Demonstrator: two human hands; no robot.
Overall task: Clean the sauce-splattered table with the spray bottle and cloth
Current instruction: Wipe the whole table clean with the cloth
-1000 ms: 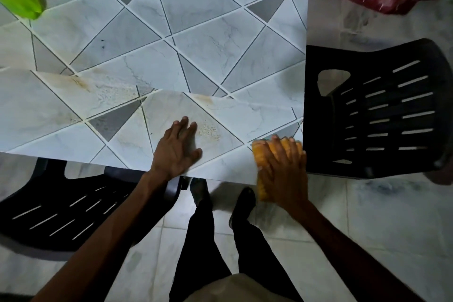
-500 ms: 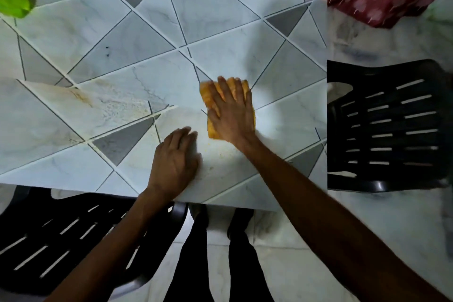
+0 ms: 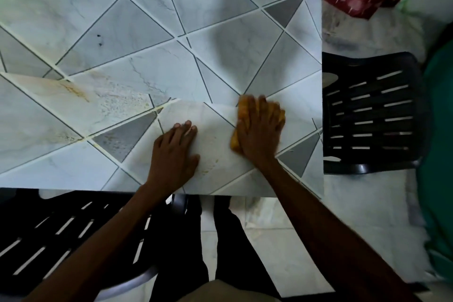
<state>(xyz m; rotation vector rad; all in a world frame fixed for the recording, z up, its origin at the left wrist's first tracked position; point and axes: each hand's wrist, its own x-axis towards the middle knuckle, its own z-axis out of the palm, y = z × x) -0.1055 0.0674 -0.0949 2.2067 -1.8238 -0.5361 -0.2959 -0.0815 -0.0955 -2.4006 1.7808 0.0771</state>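
At the near right part of the table (image 3: 171, 19), head view: pressing the orange cloth (image 3: 243, 111) flat under the right hand (image 3: 259, 130), fingers straight and spread. Bracing just beside with the left hand (image 3: 175, 154), flat, holding nothing. Sauce smear (image 3: 81, 92) well off leftward, nearer the left hand; probably calls for sweeping that way

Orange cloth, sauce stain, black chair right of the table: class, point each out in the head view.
orange cloth (image 3: 243, 111): head view, its exposed upper-left corner.
sauce stain (image 3: 74, 88): head view, the brown streak at its left end.
black chair (image 3: 375, 115): head view, its slatted surface.
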